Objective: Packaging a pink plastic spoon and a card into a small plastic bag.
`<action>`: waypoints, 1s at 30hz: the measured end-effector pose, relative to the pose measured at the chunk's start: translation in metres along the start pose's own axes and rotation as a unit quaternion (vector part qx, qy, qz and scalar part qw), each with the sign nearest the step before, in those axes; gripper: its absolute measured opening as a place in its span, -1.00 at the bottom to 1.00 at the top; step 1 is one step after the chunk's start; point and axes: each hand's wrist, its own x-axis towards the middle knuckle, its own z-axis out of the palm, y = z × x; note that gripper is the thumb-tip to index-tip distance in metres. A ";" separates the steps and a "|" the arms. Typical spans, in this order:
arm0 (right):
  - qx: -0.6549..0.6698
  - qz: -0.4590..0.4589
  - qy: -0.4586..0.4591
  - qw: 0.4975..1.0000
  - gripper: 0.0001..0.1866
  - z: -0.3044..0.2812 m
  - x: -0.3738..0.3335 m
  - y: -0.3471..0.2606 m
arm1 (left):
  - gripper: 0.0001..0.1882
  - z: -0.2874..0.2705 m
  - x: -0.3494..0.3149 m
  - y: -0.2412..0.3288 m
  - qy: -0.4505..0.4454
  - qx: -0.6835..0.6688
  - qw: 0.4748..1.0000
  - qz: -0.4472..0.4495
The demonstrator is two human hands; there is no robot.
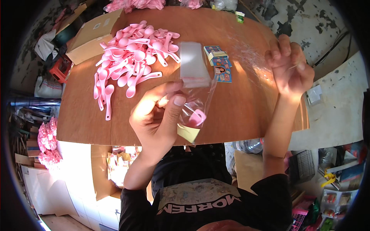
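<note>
My left hand (158, 113) pinches a clear plastic bag (208, 98) between thumb and fingers, above the table's near edge. Inside the bag show a pink spoon (198, 117), partly hidden by my hand, and a pale yellow card (188, 133). My right hand (289, 67) is raised at the right side of the table, its thumb and forefinger close together on what looks like a thin clear strip (294, 66). Beyond the left hand lies a stack of clear bags (191, 59). Beside it are small printed cards (222, 71), mainly blue.
A large heap of pink spoons (135, 54) covers the left of the brown table (246, 111). Thin clear scraps (250, 54) lie towards the right hand. A cardboard box (94, 34) stands at the far left. Pink bundles (135, 4) line the far edge.
</note>
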 end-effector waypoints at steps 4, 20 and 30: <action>-0.102 0.235 0.186 0.949 -0.75 -0.145 -0.017 0.009 | -0.76 0.007 0.007 0.002 0.000 -0.010 0.999 0.034; -0.326 0.193 0.048 0.924 -0.66 0.079 -0.020 0.081 | -0.88 0.023 0.023 -0.015 0.041 -0.041 0.998 0.002; -0.441 0.102 0.031 0.891 -0.90 0.073 -0.006 0.077 | -0.18 0.005 0.021 -0.038 -0.080 0.108 0.991 0.013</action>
